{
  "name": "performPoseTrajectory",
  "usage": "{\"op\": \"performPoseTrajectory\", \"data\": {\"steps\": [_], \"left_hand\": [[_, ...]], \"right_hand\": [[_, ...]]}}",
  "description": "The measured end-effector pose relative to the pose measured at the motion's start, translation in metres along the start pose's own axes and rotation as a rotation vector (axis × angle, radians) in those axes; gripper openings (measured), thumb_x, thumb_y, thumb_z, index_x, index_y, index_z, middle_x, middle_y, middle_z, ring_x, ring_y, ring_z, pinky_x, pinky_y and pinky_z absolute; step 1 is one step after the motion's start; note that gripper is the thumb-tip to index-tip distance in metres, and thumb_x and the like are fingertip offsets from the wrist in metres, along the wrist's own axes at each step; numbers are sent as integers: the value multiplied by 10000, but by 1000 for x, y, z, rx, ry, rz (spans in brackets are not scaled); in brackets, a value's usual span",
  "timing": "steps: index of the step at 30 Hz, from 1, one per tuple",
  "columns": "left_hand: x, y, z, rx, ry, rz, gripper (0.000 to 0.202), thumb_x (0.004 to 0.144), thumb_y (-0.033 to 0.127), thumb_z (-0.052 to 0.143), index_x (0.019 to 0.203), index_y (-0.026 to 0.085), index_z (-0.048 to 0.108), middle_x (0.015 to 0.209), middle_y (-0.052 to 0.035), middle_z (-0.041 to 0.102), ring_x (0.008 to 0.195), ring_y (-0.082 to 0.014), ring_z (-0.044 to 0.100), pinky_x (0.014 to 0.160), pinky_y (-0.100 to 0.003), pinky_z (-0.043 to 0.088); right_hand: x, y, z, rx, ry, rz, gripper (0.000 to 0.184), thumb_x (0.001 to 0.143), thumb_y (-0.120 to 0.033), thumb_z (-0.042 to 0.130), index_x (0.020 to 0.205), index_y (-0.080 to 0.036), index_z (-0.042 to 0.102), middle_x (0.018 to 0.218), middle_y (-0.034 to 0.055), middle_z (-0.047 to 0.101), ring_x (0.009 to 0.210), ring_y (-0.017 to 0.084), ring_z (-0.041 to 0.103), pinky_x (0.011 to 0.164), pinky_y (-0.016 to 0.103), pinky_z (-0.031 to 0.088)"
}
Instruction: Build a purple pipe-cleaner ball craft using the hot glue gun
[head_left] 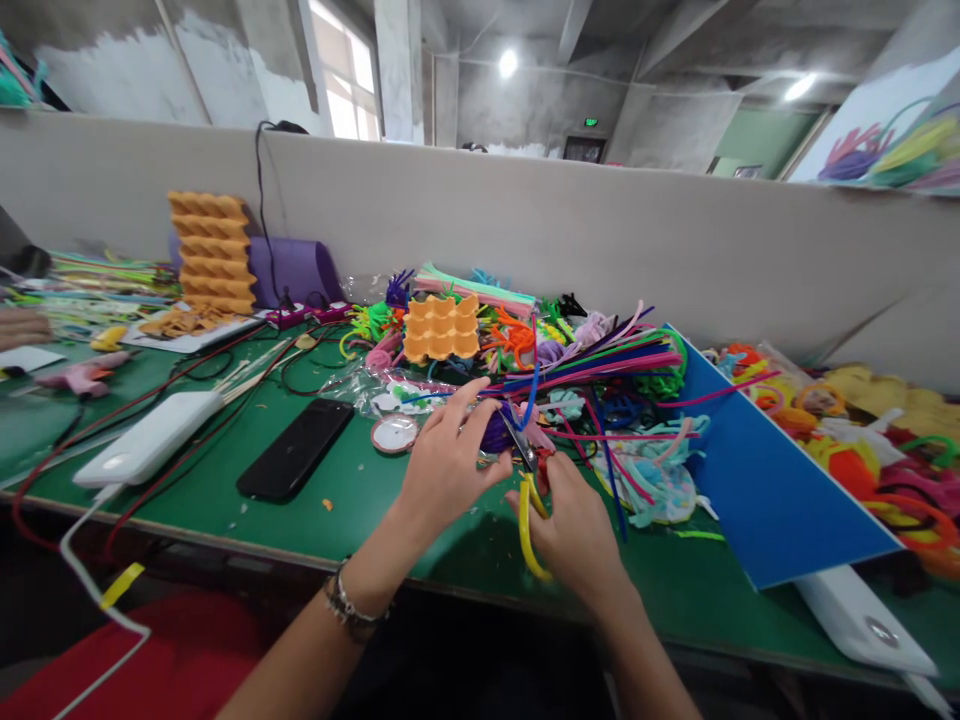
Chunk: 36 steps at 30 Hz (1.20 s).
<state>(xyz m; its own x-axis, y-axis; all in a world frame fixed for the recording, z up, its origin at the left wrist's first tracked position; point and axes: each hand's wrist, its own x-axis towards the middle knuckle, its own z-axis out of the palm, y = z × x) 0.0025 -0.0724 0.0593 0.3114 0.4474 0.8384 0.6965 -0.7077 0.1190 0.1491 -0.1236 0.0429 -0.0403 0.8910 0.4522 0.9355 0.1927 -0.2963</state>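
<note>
My left hand (446, 460) is closed in a pinch on a small purple fuzzy piece (495, 430) made of pipe cleaner, with a blue pipe cleaner (529, 395) curling up from it. My right hand (574, 530) grips yellow-handled scissors (529, 510), whose blades point up against the purple piece. Both hands work over the green table (360, 500), just in front of a big heap of coloured pipe cleaners (600, 370).
A black phone (296, 462) and a white power bank (150, 438) with cables lie to the left. An orange foam tray (441, 328) sits in the heap, another orange tray (210, 252) stands further back. A blue board (757, 470) leans at the right. A grey partition wall (525, 215) runs behind.
</note>
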Motion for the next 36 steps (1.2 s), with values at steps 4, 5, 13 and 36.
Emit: {"op": "performPoseTrajectory", "data": {"steps": [4, 5, 13, 36], "left_hand": [[-1, 1, 2, 9, 62, 29, 297, 722, 221, 541, 998, 130, 479, 1119, -178, 555, 994, -256, 576, 763, -351, 513], [-1, 2, 2, 10, 71, 38, 291, 725, 222, 539, 996, 133, 478, 1116, -177, 557, 1000, -257, 572, 765, -351, 511], [0, 6, 4, 35, 99, 60, 286, 721, 213, 535, 987, 124, 485, 1075, -176, 573, 974, -254, 578, 767, -348, 497], [-3, 4, 5, 7, -1, -64, 280, 711, 206, 555, 981, 154, 500, 1059, -128, 578, 972, -241, 573, 801, -350, 484]], "right_hand": [[0, 0, -1, -35, 25, -1, 229, 771, -405, 418, 645, -220, 372, 619, -6, 426, 512, 141, 430, 442, 236, 291], [0, 1, -1, -40, 28, -3, 233, 775, -408, 411, 643, -220, 373, 617, -5, 426, 509, 141, 428, 440, 237, 289], [-3, -1, 1, -21, 42, 19, 231, 789, -383, 407, 628, -217, 391, 595, -14, 415, 496, 134, 412, 446, 240, 274], [-5, 2, 8, 221, 62, 20, 332, 863, -347, 338, 654, -176, 531, 586, 28, 546, 524, 134, 505, 503, 224, 356]]}}
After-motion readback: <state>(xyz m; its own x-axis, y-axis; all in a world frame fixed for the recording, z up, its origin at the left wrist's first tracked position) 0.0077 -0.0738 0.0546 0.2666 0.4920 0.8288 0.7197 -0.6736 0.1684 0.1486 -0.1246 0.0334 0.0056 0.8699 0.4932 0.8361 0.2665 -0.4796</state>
